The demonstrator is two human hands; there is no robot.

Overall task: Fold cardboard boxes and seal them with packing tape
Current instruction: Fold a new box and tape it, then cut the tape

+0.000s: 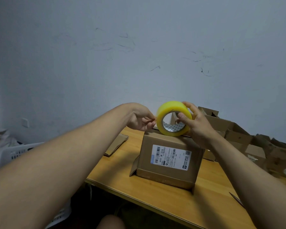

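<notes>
Just below the middle of the frame a box (168, 160) of plain brown corrugated cardboard stands on a table (155, 194) of smooth yellowish wood with a pale edge. The box is squat and square-cornered; its near face bears a white printed label (171, 157) with barcodes and a small square code. Two loose flaps jut from its lower corners, one at the left, one at the lower right, and its inside is hidden.

On the box's top edge rests the tape (173, 119), a thick glossy roll of translucent yellow film wound on a core printed inside with a grey and white pattern; it stands on its rim with the hole facing the camera. The right hand (196, 123) grips the roll from the right, thumb curled into the core, fingers wrapped over the outer rim. The left hand (141, 119) is at the roll's left side, thumb and fingertips pinched together at the film's surface; whether a free end lies between them cannot be told.

Left of the box a flat sheet (116, 144) of cardboard lies on the table. At the right a heap of opened, crumpled cartons (248, 141) is piled. At the lower left stands a white slotted plastic basket (18, 152), contents unclear. Behind is a scuffed grey wall (139, 47).
</notes>
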